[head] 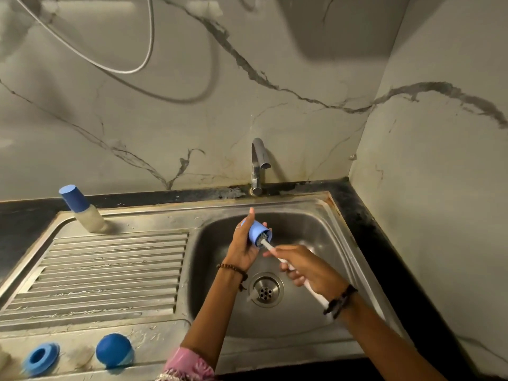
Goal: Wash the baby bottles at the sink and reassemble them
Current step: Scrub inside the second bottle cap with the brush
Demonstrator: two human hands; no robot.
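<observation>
Gripping blue cap (258, 235), mouth facing lower-right.

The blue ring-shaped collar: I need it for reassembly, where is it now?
The blue ring-shaped plastic collar lies in the head view's bottom-left corner, on the steel drainboard's front edge, just left of the round blue cap.

A marbled wall (192, 119) with dark veins is seen behind a black surface (384, 243), a grey hose (149, 45) is looped across the wall's upper left, and a pink sleeve (189, 364) is cut off at the bottom edge.
</observation>
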